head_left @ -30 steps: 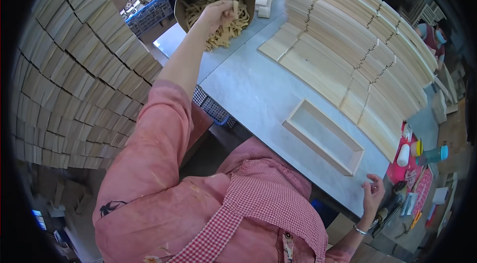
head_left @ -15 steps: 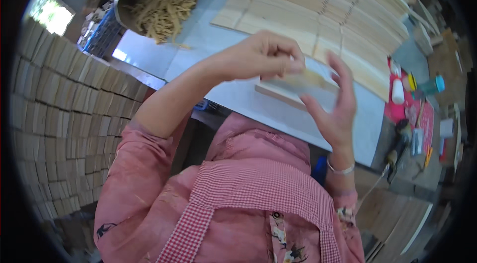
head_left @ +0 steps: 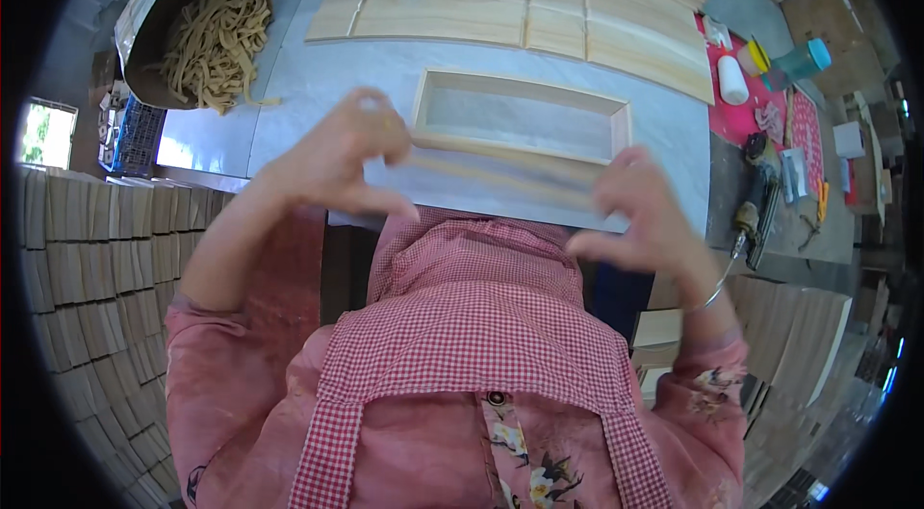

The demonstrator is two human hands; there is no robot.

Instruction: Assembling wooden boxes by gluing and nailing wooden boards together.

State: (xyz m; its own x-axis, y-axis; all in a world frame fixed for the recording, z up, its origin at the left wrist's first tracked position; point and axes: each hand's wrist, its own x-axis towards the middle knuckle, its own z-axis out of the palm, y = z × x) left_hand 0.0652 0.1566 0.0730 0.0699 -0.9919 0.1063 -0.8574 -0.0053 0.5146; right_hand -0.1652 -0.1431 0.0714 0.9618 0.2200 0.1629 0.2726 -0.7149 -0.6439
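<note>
A shallow rectangular wooden frame (head_left: 510,148) lies on the pale tabletop in front of me, with the table showing through its middle. Just on my side of it, a tan rubber band (head_left: 500,182) is stretched between my two hands, smeared by motion. My left hand (head_left: 351,153) has its fingers curled round one end, the thumb sticking out. At the other end my right hand (head_left: 645,216) is hooked in the same way, beside the frame's right corner. Whether the band touches the frame I cannot tell.
An open bag (head_left: 144,62) of tan bands (head_left: 219,42) stands at the far left. Grooved wooden panels (head_left: 443,4) cover the table's far side. Bottles (head_left: 731,81) and a power tool (head_left: 749,211) lie at right. Stacked wood pieces (head_left: 96,268) rise at left.
My hands have moved apart, from close together above the frame to either side, stretching the band. They are now nearer my body. The view has shifted, showing the whole frame.
</note>
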